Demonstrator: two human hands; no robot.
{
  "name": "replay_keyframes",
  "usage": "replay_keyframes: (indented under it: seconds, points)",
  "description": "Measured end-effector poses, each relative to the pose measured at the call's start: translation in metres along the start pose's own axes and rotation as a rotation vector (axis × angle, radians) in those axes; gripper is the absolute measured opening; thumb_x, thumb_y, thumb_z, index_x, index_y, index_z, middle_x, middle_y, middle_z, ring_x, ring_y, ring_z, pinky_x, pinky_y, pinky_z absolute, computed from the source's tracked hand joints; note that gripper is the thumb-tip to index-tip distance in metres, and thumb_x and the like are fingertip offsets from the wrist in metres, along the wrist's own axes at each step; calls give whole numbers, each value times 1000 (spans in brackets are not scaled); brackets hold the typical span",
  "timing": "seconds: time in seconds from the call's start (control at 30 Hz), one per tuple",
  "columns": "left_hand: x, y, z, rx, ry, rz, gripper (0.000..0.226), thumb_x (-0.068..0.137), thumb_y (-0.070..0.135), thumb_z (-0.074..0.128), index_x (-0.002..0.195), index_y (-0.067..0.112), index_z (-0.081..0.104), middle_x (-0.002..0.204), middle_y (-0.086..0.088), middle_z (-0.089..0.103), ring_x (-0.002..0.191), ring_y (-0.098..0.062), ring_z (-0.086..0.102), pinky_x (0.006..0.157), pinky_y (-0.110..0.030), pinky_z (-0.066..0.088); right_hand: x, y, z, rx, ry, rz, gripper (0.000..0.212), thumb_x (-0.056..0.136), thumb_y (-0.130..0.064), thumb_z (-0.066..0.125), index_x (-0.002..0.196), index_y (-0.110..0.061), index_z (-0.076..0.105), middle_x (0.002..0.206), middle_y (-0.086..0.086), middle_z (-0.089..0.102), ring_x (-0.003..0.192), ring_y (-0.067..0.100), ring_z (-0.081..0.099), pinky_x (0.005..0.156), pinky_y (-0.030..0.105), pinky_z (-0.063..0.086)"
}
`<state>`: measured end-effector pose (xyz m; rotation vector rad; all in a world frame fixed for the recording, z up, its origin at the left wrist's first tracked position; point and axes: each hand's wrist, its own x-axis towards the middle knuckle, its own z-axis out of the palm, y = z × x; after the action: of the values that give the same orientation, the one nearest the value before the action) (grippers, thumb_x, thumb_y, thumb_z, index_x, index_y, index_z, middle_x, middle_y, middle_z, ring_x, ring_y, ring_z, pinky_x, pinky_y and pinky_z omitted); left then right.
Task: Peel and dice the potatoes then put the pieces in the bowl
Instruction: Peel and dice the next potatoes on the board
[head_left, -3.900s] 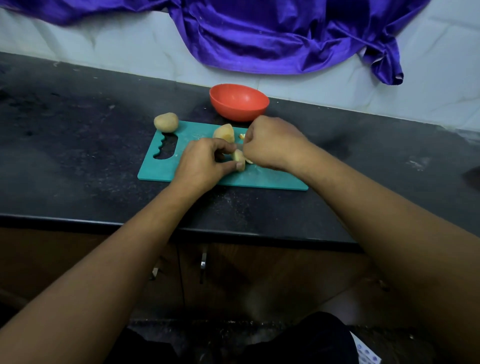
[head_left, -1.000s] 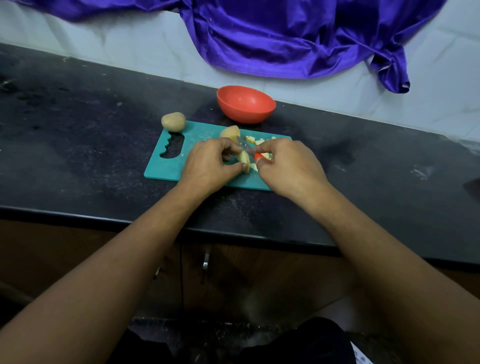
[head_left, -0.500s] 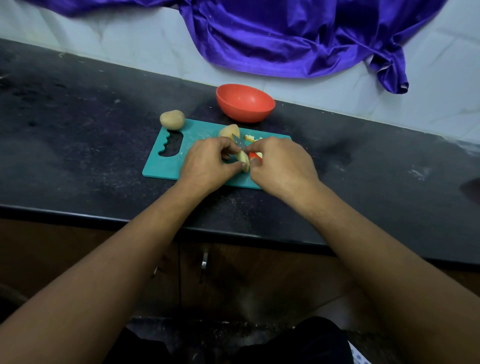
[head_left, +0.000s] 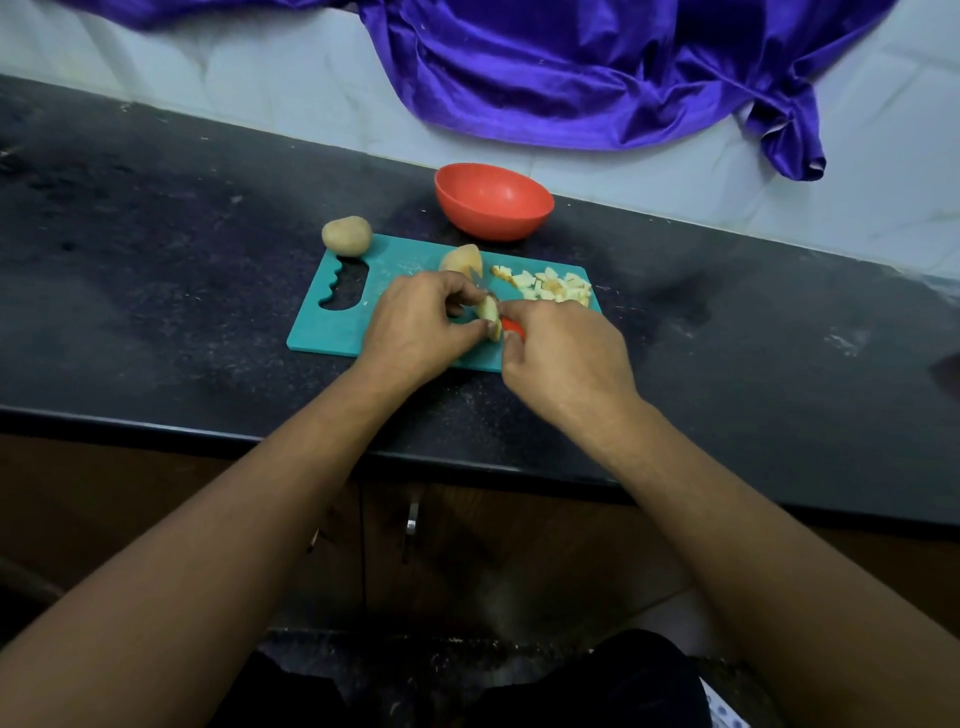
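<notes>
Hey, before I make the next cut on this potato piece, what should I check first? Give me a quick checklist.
1. Potato piece held steady: ok, the left hand pinches it on the cutting board.
2. Knife gripped: ok, the right hand is curled round its red handle.
3. Left fingers clear of the blade: cannot tell, the blade is mostly hidden.
4. Board flat on the counter: ok.
5. Diced pieces out of the way: ok, heaped at the board's far right corner.
6. Bowl ready: ok, just behind the board, no pieces visible inside.
</notes>
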<state>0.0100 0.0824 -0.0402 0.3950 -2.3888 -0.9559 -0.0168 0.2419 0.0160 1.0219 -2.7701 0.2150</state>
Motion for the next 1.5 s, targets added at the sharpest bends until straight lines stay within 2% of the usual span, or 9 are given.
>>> replay_keyframes:
  seconds: [0.17, 0.33, 0.67, 0.87, 0.97, 1.13, 1.23, 1.37, 1.5]
  points:
    - [1, 0, 1, 3, 0, 3, 33, 79, 32, 84, 111, 25, 77, 104, 10, 76, 94, -5, 68, 93, -37, 57, -4, 1, 7, -11, 5, -30, 41, 105, -31, 47, 145, -33, 54, 108, 4, 68, 96, 24, 62, 68, 35, 40]
    - [0, 0, 1, 8, 9, 10, 30, 79, 35, 84, 108, 27, 78, 99, 12, 75, 92, -4, 67, 90, -35, 57, -23, 9, 20, 22, -29, -35, 45, 106, -33, 44, 151, -34, 48, 87, -3, 56, 80, 17, 52, 66, 36, 45]
    - [-1, 0, 0, 19, -21, 59, 44, 80, 40, 83, 121, 31, 71, 103, 16, 71, 96, -6, 66, 92, -40, 56, -27, 20, 13, -1, -47, -74, 45, 107, -35, 43, 152, -34, 47, 103, 2, 67, 92, 20, 61, 73, 38, 50]
    - [2, -3, 3, 93, -107, 134, 45, 83, 49, 79, 125, 38, 70, 108, 11, 61, 103, -12, 58, 92, -41, 51, -32, 49, 21, 181, -42, -21, 41, 105, -42, 47, 146, -46, 52, 114, -4, 69, 91, 15, 59, 69, 34, 47]
    - [2, -4, 3, 69, -99, 129, 28, 82, 45, 82, 108, 39, 74, 103, 10, 60, 98, -11, 58, 88, -41, 51, -37, 58, 30, 249, 3, -10, 39, 105, -43, 49, 143, -46, 54, 102, -9, 69, 80, 10, 58, 65, 31, 46]
    - [2, -2, 1, 56, -91, 105, 15, 83, 32, 83, 96, 35, 75, 100, 9, 62, 93, -11, 58, 85, -42, 52, -28, 68, 37, 659, 69, 137, 33, 103, -32, 59, 134, -39, 65, 55, -15, 54, 47, 7, 46, 50, 28, 37]
    - [2, -2, 1, 40, -86, 105, 11, 85, 30, 81, 93, 34, 75, 100, 10, 63, 93, -10, 59, 86, -42, 51, -19, 68, 38, 766, 146, 185, 33, 101, -28, 60, 132, -37, 68, 52, -7, 51, 48, 15, 44, 50, 34, 38]
    - [1, -3, 0, -1, -87, 90, 10, 88, 28, 78, 93, 35, 74, 100, 12, 66, 92, -8, 60, 87, -41, 52, -7, 66, 34, 614, 192, 271, 35, 101, -28, 57, 134, -35, 66, 57, -11, 52, 46, 9, 47, 50, 27, 36]
    - [1, -2, 0, -9, -87, 80, 13, 89, 24, 77, 95, 35, 75, 99, 13, 65, 91, -7, 61, 86, -40, 52, -4, 64, 27, 385, 121, 286, 37, 103, -35, 52, 138, -37, 62, 74, -13, 60, 61, 9, 58, 55, 30, 42]
